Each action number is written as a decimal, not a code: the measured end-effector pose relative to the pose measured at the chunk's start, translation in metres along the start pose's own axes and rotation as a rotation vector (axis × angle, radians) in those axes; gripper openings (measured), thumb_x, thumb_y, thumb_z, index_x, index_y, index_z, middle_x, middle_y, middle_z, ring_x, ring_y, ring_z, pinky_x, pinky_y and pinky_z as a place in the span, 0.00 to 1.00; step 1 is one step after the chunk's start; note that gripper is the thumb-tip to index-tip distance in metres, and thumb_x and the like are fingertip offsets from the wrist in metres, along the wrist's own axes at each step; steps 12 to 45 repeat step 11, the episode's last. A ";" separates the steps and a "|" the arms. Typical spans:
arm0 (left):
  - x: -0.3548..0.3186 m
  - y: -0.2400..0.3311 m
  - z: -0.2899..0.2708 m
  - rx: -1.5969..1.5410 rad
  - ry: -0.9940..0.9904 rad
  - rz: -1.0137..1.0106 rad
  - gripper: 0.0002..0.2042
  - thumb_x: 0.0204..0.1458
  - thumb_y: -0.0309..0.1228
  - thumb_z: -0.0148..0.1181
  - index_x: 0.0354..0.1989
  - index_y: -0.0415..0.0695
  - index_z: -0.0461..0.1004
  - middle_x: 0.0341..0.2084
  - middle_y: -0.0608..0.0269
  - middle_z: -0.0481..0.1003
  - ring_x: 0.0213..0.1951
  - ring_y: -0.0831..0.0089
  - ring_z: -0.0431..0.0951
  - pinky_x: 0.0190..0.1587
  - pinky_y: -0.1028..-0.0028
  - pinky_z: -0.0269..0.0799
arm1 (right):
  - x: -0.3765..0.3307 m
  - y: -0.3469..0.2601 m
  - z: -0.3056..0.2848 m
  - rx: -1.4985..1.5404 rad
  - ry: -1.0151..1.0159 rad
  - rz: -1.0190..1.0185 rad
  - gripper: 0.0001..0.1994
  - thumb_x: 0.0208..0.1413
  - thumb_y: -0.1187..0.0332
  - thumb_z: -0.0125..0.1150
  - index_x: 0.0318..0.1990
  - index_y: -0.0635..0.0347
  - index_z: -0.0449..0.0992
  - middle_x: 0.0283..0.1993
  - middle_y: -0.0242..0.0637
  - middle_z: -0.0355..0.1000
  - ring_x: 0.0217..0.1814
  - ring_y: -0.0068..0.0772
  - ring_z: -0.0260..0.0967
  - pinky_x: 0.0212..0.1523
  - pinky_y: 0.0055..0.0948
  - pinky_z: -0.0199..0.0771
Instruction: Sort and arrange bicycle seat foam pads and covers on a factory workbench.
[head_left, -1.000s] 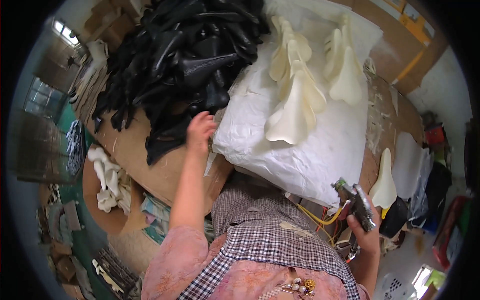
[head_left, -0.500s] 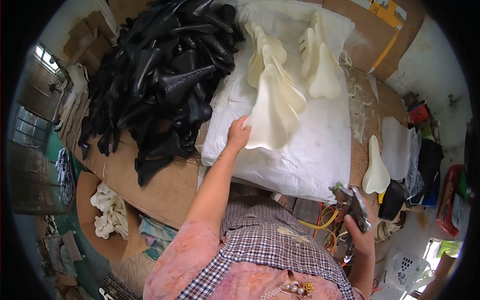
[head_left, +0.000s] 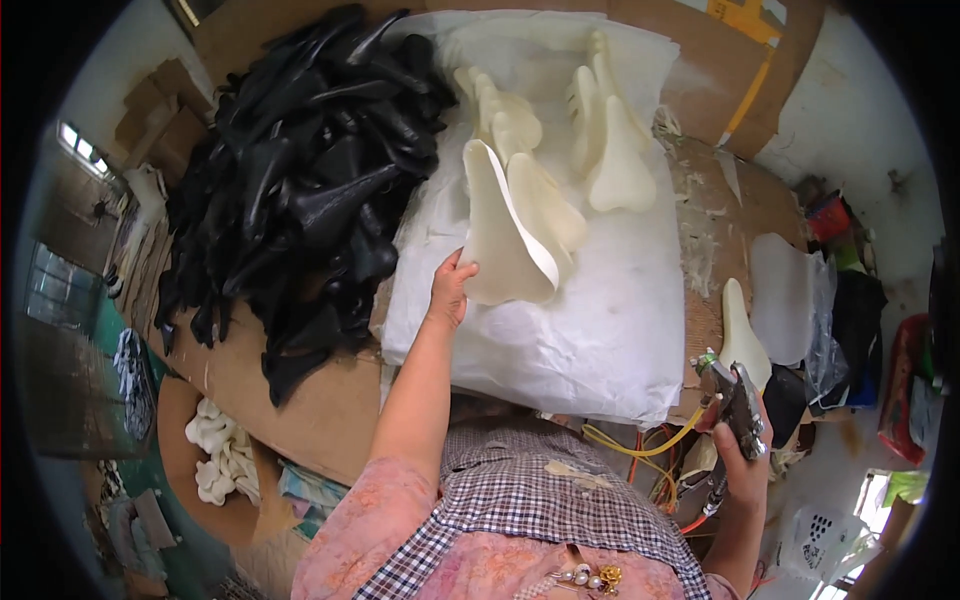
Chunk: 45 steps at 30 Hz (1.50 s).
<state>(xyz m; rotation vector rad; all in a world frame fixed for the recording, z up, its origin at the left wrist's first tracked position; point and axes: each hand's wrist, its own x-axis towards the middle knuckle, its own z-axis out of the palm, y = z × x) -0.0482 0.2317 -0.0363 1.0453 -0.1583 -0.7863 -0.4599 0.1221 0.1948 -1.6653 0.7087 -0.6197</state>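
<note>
My left hand [head_left: 453, 290] is closed on the wide end of a cream bicycle saddle pad [head_left: 500, 240], tilted up over a white sheet [head_left: 600, 340]. Right behind it lies another cream saddle pad [head_left: 543, 215], with several more cream pads [head_left: 503, 118] lined up beyond. A second row of cream pads [head_left: 622, 165] rests farther right on the sheet. My right hand [head_left: 742, 455] grips a metal spray gun [head_left: 738, 405] off the table's front right side. A yellow hose [head_left: 640, 450] hangs near it.
Black saddle shells [head_left: 300, 190] are heaped at the left of the table. At the lower left, a cardboard drum [head_left: 180, 470] holds white pieces. One cream pad [head_left: 738, 335] lies by the right edge, near a black bag [head_left: 860, 320] and a red object [head_left: 905, 385].
My left hand has shifted slightly left and tilted the saddle pad up, apart from the one behind it. The spray gun in my right hand has moved right.
</note>
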 end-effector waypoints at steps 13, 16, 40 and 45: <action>0.023 0.007 0.042 0.412 -0.248 -0.208 0.43 0.35 0.28 0.64 0.65 0.45 0.53 0.60 0.61 0.63 0.63 0.66 0.58 0.65 0.67 0.49 | 0.076 0.001 -0.064 0.077 0.173 -0.061 0.31 0.54 0.67 0.59 0.63 0.66 0.55 0.34 0.38 0.69 0.33 0.27 0.67 0.39 0.27 0.71; 0.023 0.007 0.042 0.412 -0.248 -0.208 0.43 0.35 0.28 0.64 0.65 0.45 0.53 0.60 0.61 0.63 0.63 0.66 0.58 0.65 0.67 0.49 | 0.076 0.001 -0.064 0.077 0.173 -0.061 0.31 0.54 0.67 0.59 0.63 0.66 0.55 0.34 0.38 0.69 0.33 0.27 0.67 0.39 0.27 0.71; 0.023 0.007 0.042 0.412 -0.248 -0.208 0.43 0.35 0.28 0.64 0.65 0.45 0.53 0.60 0.61 0.63 0.63 0.66 0.58 0.65 0.67 0.49 | 0.076 0.001 -0.064 0.077 0.173 -0.061 0.31 0.54 0.67 0.59 0.63 0.66 0.55 0.34 0.38 0.69 0.33 0.27 0.67 0.39 0.27 0.71; 0.023 0.007 0.042 0.412 -0.248 -0.208 0.43 0.35 0.28 0.64 0.65 0.45 0.53 0.60 0.61 0.63 0.63 0.66 0.58 0.65 0.67 0.49 | 0.076 0.001 -0.064 0.077 0.173 -0.061 0.31 0.54 0.67 0.59 0.63 0.66 0.55 0.34 0.38 0.69 0.33 0.27 0.67 0.39 0.27 0.71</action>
